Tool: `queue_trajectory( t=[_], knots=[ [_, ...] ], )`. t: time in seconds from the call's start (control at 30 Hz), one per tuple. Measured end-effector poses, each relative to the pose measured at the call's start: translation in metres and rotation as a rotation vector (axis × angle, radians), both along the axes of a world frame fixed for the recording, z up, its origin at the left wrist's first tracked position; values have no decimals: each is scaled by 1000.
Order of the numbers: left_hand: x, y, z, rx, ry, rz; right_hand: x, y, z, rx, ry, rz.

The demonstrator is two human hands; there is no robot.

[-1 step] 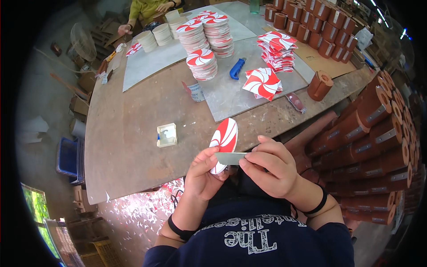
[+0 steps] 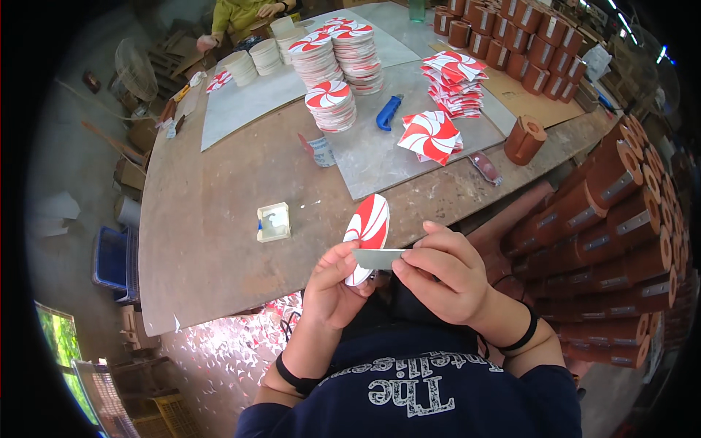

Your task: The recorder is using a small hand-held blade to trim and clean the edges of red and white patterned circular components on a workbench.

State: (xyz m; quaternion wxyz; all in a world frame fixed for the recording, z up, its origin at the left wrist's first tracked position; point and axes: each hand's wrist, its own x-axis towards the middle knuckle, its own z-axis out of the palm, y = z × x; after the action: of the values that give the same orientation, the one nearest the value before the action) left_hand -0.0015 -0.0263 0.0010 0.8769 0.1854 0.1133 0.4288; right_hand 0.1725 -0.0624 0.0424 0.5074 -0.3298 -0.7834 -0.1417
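Observation:
In my left hand point(image 2: 333, 283) I grip a round red-and-white swirl disc point(image 2: 371, 221), tilted up on its edge over the near side of the table. My right hand point(image 2: 445, 274) pinches a thin grey-green metal blade point(image 2: 376, 259), held level across the disc's lower part. The blade's left end lies by my left fingertips; whether it touches the disc's edge I cannot tell. On the table to the left sits a small cream square dish point(image 2: 285, 232) with whitish stuff inside. A blue-handled cutter point(image 2: 389, 113) lies farther off on a grey board.
Stacks of swirl discs point(image 2: 331, 109) stand on grey boards point(image 2: 380, 169), beside untrimmed swirl sheets point(image 2: 454, 87). Brown cylinders point(image 2: 526, 140) are piled at the far right and along my right side. Paper scraps point(image 2: 234, 358) litter the floor. Across the table works another person point(image 2: 244, 16).
The other person's hand across the table has shifted slightly. My hands, the disc and the blade have not visibly moved.

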Motion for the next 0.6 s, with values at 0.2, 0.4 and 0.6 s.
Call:
queue_trajectory(
  t=[0.2,0.4,0.6],
  knots=[
    [2,1,3,21,55,4,4,1,-1,-30,-4,-6],
    [3,2,4,-12,97,57,6,3,-9,-38,-21,-30],
    [5,1,6,-91,257,154,4,11,-19,-48,33,-62]
  ],
)
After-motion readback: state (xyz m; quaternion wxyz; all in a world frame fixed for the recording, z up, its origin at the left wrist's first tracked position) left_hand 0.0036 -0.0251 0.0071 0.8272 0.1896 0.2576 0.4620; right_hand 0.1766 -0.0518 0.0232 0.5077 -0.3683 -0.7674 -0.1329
